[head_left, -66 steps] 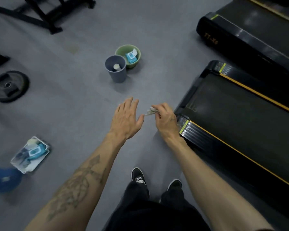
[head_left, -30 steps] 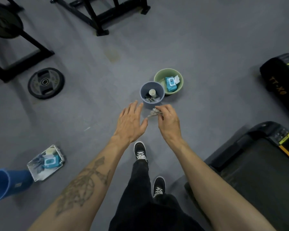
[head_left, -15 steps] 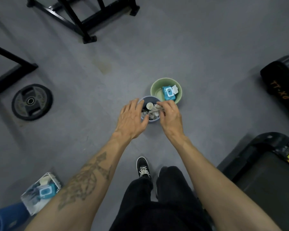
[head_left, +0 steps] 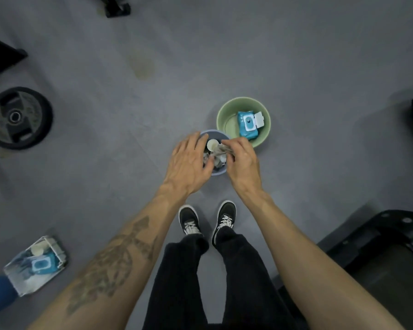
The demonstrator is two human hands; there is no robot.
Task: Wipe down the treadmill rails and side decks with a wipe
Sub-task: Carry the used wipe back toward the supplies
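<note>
1. Head view: the treadmill (head_left: 377, 265), centred a moment ago, now sits only at the lower right edge, so the person has walked away from it.
2. The right hand (head_left: 242, 163) still pinches the crumpled used wipe (head_left: 221, 150), now over the grey bin (head_left: 216, 172).
3. The left hand (head_left: 188, 165) hovers over the bin's rim, fingers relaxed, holding nothing.
4. Beyond, the wipe pack (head_left: 247, 123) lies in the green bowl (head_left: 224, 115), so a fresh wipe probably comes next.

My only view is head-worn, looking steeply down from standing height at the grey floor (head_left: 296, 55).
</note>
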